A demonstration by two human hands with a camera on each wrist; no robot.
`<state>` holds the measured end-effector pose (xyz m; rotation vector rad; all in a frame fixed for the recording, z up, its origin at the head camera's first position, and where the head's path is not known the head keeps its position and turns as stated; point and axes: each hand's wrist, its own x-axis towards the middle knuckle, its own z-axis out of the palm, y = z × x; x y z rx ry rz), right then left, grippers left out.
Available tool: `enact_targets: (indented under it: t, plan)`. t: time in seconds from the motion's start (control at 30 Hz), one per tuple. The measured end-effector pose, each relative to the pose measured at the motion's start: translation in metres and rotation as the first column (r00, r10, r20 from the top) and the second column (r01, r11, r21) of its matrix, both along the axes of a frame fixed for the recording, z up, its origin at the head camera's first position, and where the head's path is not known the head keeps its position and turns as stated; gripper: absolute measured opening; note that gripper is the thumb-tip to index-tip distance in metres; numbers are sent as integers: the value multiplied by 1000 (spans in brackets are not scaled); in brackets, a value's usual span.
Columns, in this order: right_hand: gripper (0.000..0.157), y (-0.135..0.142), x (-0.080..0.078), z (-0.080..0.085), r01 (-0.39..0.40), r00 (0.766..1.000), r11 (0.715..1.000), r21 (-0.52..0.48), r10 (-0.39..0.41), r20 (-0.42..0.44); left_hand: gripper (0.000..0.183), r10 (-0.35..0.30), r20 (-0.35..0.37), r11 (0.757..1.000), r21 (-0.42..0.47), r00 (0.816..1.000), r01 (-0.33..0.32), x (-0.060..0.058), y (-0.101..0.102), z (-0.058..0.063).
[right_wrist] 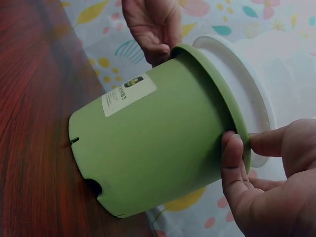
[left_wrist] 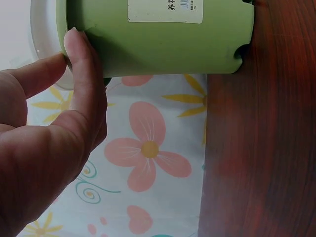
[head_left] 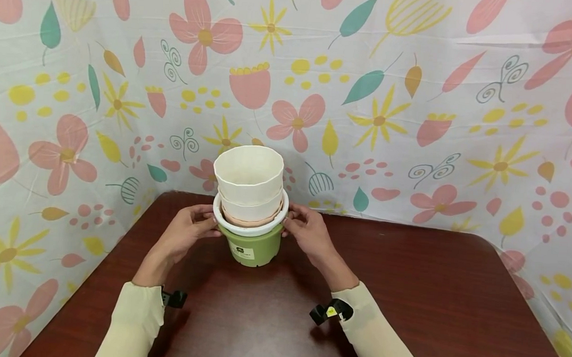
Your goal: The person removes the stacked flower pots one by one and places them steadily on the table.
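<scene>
A green flower pot (head_left: 259,247) with a pale label (right_wrist: 129,94) forms the bottom of a nested stack. Inside it sits a pot with a wide white rim (head_left: 251,231), then a peach pot (head_left: 251,223) and cream-white pots (head_left: 248,178) at the top. My left hand (head_left: 186,231) pinches the green pot's rim at its left side, thumb and fingers on either side of the edge (left_wrist: 61,37). On the opposite side my right hand (head_left: 310,234) pinches the same rim, fingertips (right_wrist: 232,148) under the lip. The pot's notched base is close over the table.
The stack is near the back left of a dark reddish wooden table (head_left: 405,301). A white cloth (head_left: 335,148) printed with flowers and leaves hangs behind and along the left side. Both wrists wear black camera straps (head_left: 174,299) over cream sleeves (head_left: 131,321).
</scene>
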<state>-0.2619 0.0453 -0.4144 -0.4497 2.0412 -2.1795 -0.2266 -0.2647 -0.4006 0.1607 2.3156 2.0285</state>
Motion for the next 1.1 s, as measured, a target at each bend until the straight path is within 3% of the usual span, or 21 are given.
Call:
enact_targets:
  t: [0.27, 0.5, 0.7, 0.93, 1.1]
  plan:
    - [45, 2, -1, 0, 3, 1000, 1000, 13, -3, 16, 51, 11, 30, 1000, -21, 999, -10, 0, 1, 1]
    - [41, 5, -2, -1, 24, 1000, 998, 60, -23, -21, 51, 54, 10, 991, -123, 998, -53, 1, 2, 2]
    - [33, 10, -1, 5, 110, 991, 981, 163, -95, -96, 49, 97, -73, 978, -177, 993, -109, 1, 4, 1]
    - [35, 17, 3, 19, 157, 973, 970, 187, -119, -198, 43, 152, -167, 968, -173, 974, -181, 2, 7, 3]
    - [39, 22, 6, 29, 188, 949, 959, 213, -121, -291, 42, 160, -227, 967, -159, 961, -198, 4, 7, 7]
